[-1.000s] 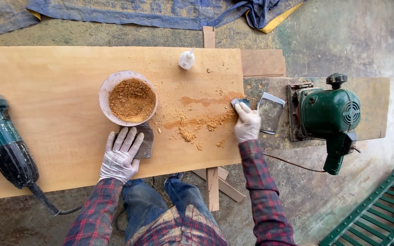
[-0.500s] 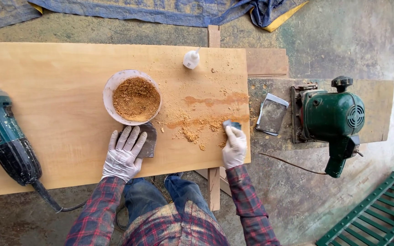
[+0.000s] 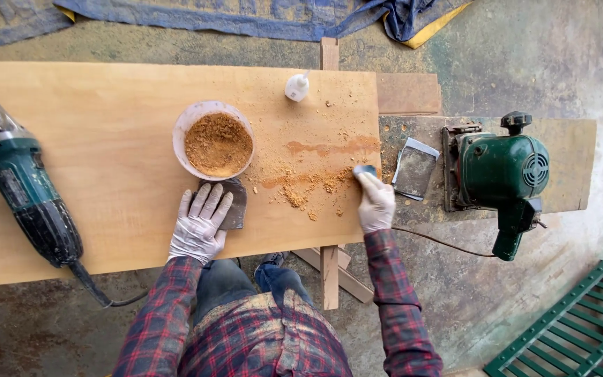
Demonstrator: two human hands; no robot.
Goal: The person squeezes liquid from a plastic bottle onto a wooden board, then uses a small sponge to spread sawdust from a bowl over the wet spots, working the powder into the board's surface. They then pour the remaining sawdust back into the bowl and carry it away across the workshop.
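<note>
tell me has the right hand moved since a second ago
Yes. The right hand has slid left along the plywood board, away from the green power tool and toward the bowl of sawdust.

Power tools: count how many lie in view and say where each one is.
2. A teal angle grinder lies on the plywood board at its left end. A green electric planer lies on the smaller board at the right. None seems hidden.
</note>
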